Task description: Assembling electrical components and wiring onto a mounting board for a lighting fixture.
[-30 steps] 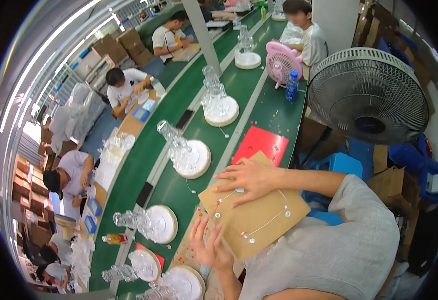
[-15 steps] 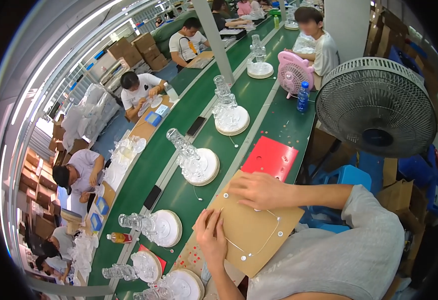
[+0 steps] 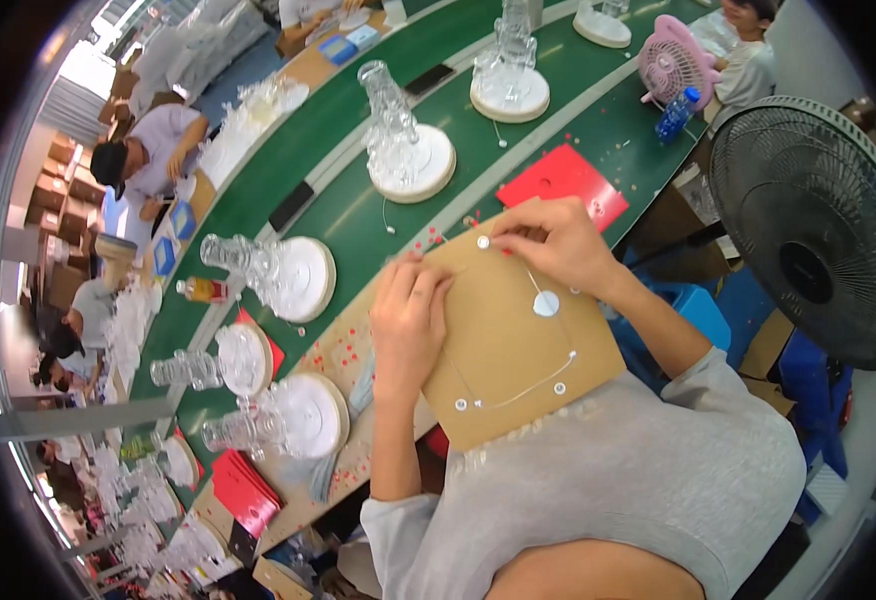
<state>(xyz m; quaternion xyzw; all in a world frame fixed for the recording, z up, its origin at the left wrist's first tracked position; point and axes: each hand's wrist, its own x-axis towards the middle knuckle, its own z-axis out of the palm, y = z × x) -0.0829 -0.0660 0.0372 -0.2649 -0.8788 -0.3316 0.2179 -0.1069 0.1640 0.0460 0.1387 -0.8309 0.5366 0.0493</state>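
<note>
A tan board (image 3: 513,350) lies tilted against the front of my body, with a thin white cord (image 3: 528,394) looped over it. Small white round fasteners (image 3: 484,243) sit near its corners, and a pale round disc (image 3: 546,303) lies along the cord. My right hand (image 3: 563,245) is closed in a pinch near the board's far edge, beside a fastener; the cord runs out from beneath it. My left hand (image 3: 410,315) rests at the board's left edge, fingers curled together and slightly blurred. What is between those fingertips is hidden.
Clear glass-like pieces on white round bases (image 3: 413,165) stand along the green conveyor (image 3: 348,240). Red sheets (image 3: 563,185) lie beyond the board. A pink fan (image 3: 676,60), blue bottle (image 3: 676,115) and large black fan (image 3: 808,235) are at right. Co-workers sit across the belt.
My view has swung, so the belt and board sit differently. My right hand has gone from lying spread on the board to pinching near its far edge. The pale disc now shows.
</note>
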